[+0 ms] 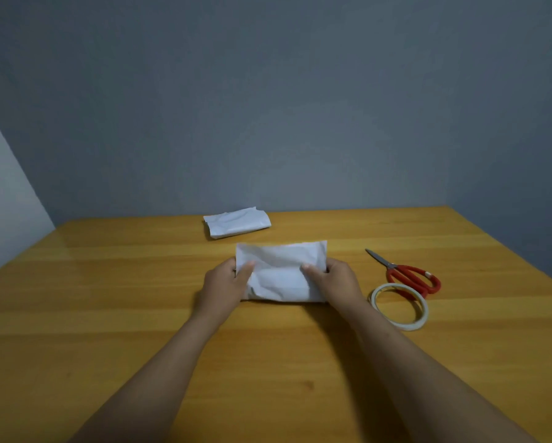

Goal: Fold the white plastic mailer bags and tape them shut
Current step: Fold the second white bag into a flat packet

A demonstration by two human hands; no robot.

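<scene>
Left grip [224,279] and right grip [334,278] pinch mailer bag [281,268] ends | white, folded, crinkled

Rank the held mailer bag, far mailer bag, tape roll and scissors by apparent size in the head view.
1. held mailer bag, clearly largest.
2. far mailer bag, scissors and tape roll look alike; the far bag lies farther off, so no ranking.

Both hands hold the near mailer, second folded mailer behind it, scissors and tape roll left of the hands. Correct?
One error: the head view shows the scissors and tape roll right of the hands, not left. Otherwise correct: left hand and right hand hold the near mailer, second mailer behind it.
</scene>
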